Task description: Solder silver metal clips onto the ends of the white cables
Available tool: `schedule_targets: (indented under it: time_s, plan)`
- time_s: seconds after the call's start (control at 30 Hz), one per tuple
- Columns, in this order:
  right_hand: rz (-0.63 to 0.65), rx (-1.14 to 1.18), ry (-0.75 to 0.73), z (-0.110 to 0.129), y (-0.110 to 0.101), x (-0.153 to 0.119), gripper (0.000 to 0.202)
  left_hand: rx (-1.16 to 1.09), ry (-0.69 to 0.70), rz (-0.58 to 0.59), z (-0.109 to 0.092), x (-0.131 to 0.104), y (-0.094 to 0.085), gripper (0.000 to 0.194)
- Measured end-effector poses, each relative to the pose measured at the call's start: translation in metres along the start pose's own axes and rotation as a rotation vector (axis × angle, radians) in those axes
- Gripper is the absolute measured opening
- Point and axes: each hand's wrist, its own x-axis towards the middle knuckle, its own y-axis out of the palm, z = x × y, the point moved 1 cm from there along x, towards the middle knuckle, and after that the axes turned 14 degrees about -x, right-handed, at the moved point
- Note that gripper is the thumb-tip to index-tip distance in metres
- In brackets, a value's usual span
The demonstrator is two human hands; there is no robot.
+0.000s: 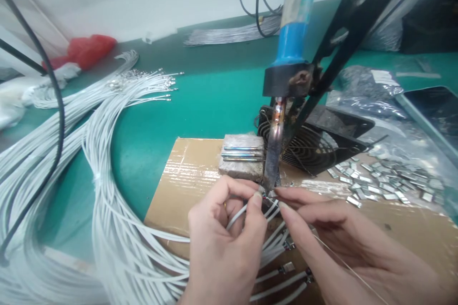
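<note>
Under the tip of a blue-handled soldering iron (274,152), my left hand (229,233) pinches the end of a white cable (236,217). A small connector part at its fingertips is mostly hidden. My right hand (322,228) is closed just to the right, thumb and fingers around a thin solder wire (348,267) that trails toward the lower right. The fingertips of both hands nearly meet at the iron's tip. Behind them a grey block (241,167) carries thin metallic rods. More white cables with metal connectors (286,267) lie below and between the hands.
Large bundles of white cable (107,176) fill the left side. A black fan (307,145) stands behind the right hand, beside scattered metal shells (388,183) and plastic bags (372,105). Cardboard (179,176) covers part of the green table (214,105). A black bracket (343,28) holds the iron.
</note>
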Motion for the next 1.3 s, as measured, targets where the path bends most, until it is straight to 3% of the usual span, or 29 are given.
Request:
schedule_targets:
  time_s: [0.37,0.7,1.03,1.3]
  plan:
    - [0.003,0.045,0.015,-0.0014,0.0003,-0.0022,0.014,0.034,0.007,0.008,-0.0001,0.0012,0.0007,0.011]
    - [0.029,0.007,-0.098,-0.0048,-0.0017,0.0014,0.012,0.002,0.003,-0.009,0.0013,0.0008,-0.0003,0.011]
    - [0.003,0.012,0.004,0.002,-0.0002,-0.001,0.017,0.0,-0.003,0.004,0.0011,0.0009,-0.0002,0.012]
    - [0.035,0.019,-0.041,-0.0022,-0.0001,0.0002,0.015,0.011,0.002,-0.006,0.0016,0.0012,-0.0004,0.013]
